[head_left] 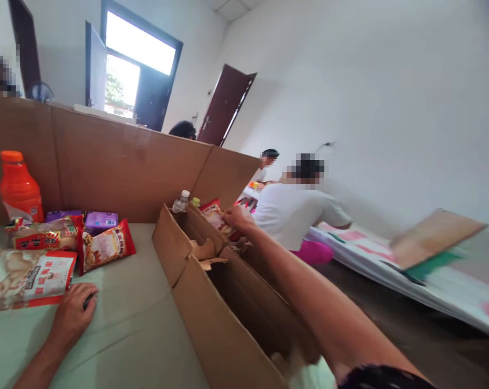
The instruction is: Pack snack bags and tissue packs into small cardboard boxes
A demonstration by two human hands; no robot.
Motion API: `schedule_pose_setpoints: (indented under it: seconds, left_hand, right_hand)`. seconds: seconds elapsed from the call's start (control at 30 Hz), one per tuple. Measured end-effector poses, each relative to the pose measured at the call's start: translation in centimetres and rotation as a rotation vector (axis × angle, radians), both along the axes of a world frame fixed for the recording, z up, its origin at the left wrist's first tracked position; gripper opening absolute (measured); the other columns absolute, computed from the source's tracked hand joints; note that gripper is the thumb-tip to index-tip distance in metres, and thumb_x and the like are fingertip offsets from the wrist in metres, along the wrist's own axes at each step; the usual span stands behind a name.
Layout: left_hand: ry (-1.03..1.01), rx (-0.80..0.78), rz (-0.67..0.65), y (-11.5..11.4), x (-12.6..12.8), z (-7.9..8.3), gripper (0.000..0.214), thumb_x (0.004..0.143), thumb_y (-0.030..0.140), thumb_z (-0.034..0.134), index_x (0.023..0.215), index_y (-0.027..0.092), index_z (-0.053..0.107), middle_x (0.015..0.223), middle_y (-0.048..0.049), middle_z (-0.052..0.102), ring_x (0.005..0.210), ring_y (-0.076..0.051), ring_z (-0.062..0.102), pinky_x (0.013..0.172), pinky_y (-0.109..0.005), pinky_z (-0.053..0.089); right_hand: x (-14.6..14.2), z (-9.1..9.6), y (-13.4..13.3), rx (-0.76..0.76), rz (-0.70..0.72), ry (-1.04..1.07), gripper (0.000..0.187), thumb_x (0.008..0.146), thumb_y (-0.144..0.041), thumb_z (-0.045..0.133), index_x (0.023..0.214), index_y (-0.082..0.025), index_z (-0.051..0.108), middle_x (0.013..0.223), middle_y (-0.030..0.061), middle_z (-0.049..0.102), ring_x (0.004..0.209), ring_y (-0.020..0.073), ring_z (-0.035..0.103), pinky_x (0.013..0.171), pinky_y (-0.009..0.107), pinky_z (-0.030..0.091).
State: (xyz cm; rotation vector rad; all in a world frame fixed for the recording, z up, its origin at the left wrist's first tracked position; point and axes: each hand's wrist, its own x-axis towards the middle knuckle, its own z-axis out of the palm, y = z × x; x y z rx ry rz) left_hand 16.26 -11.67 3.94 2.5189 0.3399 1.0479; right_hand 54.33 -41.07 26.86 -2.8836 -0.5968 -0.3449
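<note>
right hand [235, 217] gripping a red snack bag [212, 214] over the cardboard box [212, 302] | left hand [72, 313] curled on the table [139, 324], grip unclear

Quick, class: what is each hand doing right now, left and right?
Left hand: resting on the table, fingers curled over something small and dark; grip unclear.
Right hand: closed on a red snack packet in the cardboard box.

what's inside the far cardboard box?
In the far cardboard box: clear bottle, green-capped bottle, and red snack bag under the right hand. Walls hide lower contents.
</note>
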Motion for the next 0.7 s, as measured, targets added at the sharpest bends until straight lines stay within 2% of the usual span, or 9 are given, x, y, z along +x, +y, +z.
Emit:
schedule_pose_setpoints:
  seconds: [0.1, 0.17, 0.27, 0.33, 0.4, 0.5, 0.63, 0.7]
  left_hand:
    - [-0.012, 0.009, -0.019, 0.3, 0.1, 0.0, 0.023, 0.085, 0.026, 0.052, 0.085, 0.020, 0.074, 0.086, -0.0076, 0.077, 0.083, -0.027, 0.070, 0.078, -0.043, 0.057]
    - [0.000, 0.018, -0.019, 0.3, 0.1, -0.2, 0.021, 0.086, 0.024, 0.052, 0.085, 0.020, 0.073, 0.087, -0.0073, 0.076, 0.084, -0.026, 0.070, 0.078, -0.041, 0.057]
    - [0.045, 0.031, -0.015, 0.1, -0.3, -0.5, 0.016, 0.093, 0.026, 0.057, 0.090, 0.018, 0.071, 0.091, -0.0059, 0.074, 0.088, -0.023, 0.069, 0.081, -0.040, 0.056]
    - [0.073, 0.038, -0.017, -0.1, -0.6, -0.6, 0.017, 0.097, 0.031, 0.061, 0.095, 0.016, 0.068, 0.094, -0.0043, 0.071, 0.089, -0.020, 0.068, 0.082, -0.039, 0.056]
    - [0.087, 0.050, -0.032, -0.6, -1.0, -0.7, 0.020, 0.098, 0.035, 0.063, 0.100, 0.015, 0.067, 0.098, -0.0040, 0.069, 0.090, -0.019, 0.068, 0.083, -0.039, 0.057]
    - [0.099, 0.092, -0.118, -1.8, -1.5, -0.4, 0.022, 0.098, 0.037, 0.063, 0.101, 0.016, 0.066, 0.099, -0.0042, 0.069, 0.090, -0.019, 0.067, 0.083, -0.039, 0.058]
    - [0.137, 0.152, -0.260, -3.7, -1.9, -0.1, 0.025, 0.097, 0.040, 0.063, 0.092, 0.016, 0.066, 0.088, -0.0016, 0.068, 0.079, -0.016, 0.066, 0.075, -0.034, 0.057]
    - [0.153, 0.162, -0.282, -4.1, -1.9, 0.1, 0.027, 0.097, 0.041, 0.064, 0.089, 0.016, 0.065, 0.084, -0.0006, 0.067, 0.076, -0.015, 0.065, 0.073, -0.034, 0.057]
  right_hand:
    - [-2.0, 3.7, -0.8, 0.029, -0.073, -0.098, 0.020, 0.097, -0.033, 0.062, 0.097, -0.016, 0.073, 0.096, 0.0056, 0.075, 0.088, 0.0190, 0.071, 0.078, 0.033, 0.056]
    - [-4.1, 5.9, -1.0, 0.063, -0.050, -0.178, 0.022, 0.094, -0.028, 0.058, 0.091, -0.017, 0.077, 0.089, 0.0079, 0.078, 0.088, 0.0232, 0.073, 0.073, 0.031, 0.053]
    - [-7.6, 8.3, -0.4, 0.122, 0.053, -0.263, 0.027, 0.091, -0.027, 0.054, 0.096, -0.018, 0.078, 0.091, 0.0085, 0.079, 0.092, 0.0259, 0.073, 0.070, 0.030, 0.050]
    - [-9.8, 8.9, 1.1, 0.209, 0.214, -0.251, 0.027, 0.091, -0.028, 0.052, 0.096, -0.020, 0.077, 0.087, 0.0061, 0.079, 0.085, 0.0231, 0.074, 0.066, 0.027, 0.049]
    - [-12.2, 8.3, 3.5, 0.305, 0.456, -0.119, 0.026, 0.090, -0.028, 0.051, 0.088, -0.020, 0.075, 0.075, 0.0036, 0.076, 0.071, 0.0198, 0.073, 0.059, 0.024, 0.048]
    - [-16.0, 5.5, 8.7, 0.304, 0.744, 0.124, 0.024, 0.089, -0.024, 0.051, 0.076, -0.019, 0.071, 0.063, 0.0006, 0.071, 0.057, 0.0158, 0.069, 0.053, 0.021, 0.046]
    - [-19.9, -0.1, 16.0, 0.172, 0.887, 0.235, 0.017, 0.083, -0.016, 0.061, 0.071, -0.019, 0.072, 0.062, -0.0013, 0.072, 0.057, 0.0133, 0.069, 0.058, 0.020, 0.047]
    - [-20.8, -2.1, 18.5, 0.142, 0.930, 0.256, 0.015, 0.078, -0.011, 0.065, 0.071, -0.020, 0.075, 0.067, -0.0010, 0.075, 0.065, 0.0146, 0.071, 0.063, 0.021, 0.048]
